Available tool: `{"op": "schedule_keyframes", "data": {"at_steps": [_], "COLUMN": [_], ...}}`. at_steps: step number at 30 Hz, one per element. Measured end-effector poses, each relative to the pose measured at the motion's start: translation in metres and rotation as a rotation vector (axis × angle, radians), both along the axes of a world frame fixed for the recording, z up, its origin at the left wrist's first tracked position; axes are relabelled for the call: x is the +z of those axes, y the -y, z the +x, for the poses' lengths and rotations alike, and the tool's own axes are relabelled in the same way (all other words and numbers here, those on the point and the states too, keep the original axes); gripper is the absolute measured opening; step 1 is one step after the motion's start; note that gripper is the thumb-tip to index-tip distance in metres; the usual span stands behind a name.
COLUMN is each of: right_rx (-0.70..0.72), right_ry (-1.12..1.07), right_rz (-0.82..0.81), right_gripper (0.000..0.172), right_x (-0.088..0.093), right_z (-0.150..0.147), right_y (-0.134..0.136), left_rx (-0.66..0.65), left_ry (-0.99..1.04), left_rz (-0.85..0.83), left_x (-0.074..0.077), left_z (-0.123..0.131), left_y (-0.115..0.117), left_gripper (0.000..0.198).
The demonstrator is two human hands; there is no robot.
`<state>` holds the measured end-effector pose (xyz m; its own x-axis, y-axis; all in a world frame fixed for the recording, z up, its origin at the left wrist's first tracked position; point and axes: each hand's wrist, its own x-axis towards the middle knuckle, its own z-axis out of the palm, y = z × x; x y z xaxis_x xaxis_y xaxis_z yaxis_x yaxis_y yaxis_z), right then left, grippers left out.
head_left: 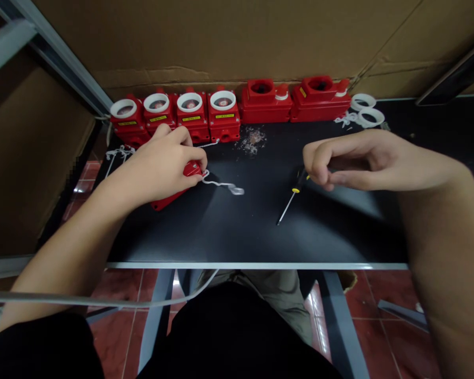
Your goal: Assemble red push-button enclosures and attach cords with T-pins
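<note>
My left hand [169, 163] is wrapped over a small red housing [171, 199] on the black table, covering most of it. A white cord [219, 183] runs from that housing to the right and ends in a small clear piece [236, 190]. On the right, my right hand [339, 160] has its fingers bent together above the table, beside a screwdriver [296, 190] with a black and yellow handle. The screwdriver's thin shaft points down and to the left. Whether the fingers grip its handle cannot be made out.
Several red housings [225, 123] line the back of the black table [229, 237], some with white rings. Loose white rings [370, 117] lie at the back right. Debris [253, 140] is scattered near the middle. A pale cable [142, 303] crosses in front at lower left.
</note>
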<state>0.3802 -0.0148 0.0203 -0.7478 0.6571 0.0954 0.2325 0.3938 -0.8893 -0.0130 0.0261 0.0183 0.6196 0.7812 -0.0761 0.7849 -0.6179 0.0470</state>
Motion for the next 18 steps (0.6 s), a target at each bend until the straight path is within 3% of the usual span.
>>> {"op": "schedule_keyframes", "data": {"at_steps": [6,10,13,18], "right_rx": [-0.140,-0.225,-0.233,-0.276], "right_ry": [0.068,0.116,0.137,0.119], "right_rz": [-0.034,-0.021,-0.014,-0.003], "right_gripper": [0.029,0.033,0.032,0.033], "right_x": [-0.007,-0.017,-0.023,-0.024], "right_z": [0.001,0.000,0.000,0.002], "right_y": [-0.003,-0.006,-0.008,-0.009], "left_rx": [-0.024,-0.019,-0.155,-0.425], "left_ry": [0.009,-0.059,-0.088,-0.067], "left_rz": [0.029,0.046,0.140,0.087], "left_x": [-0.004,0.006,0.014,0.013], "left_z": [-0.002,0.002,0.006,0.006], "left_y": [-0.004,0.004,0.014,0.021], "left_gripper": [0.025,0.045,0.040,0.042]}}
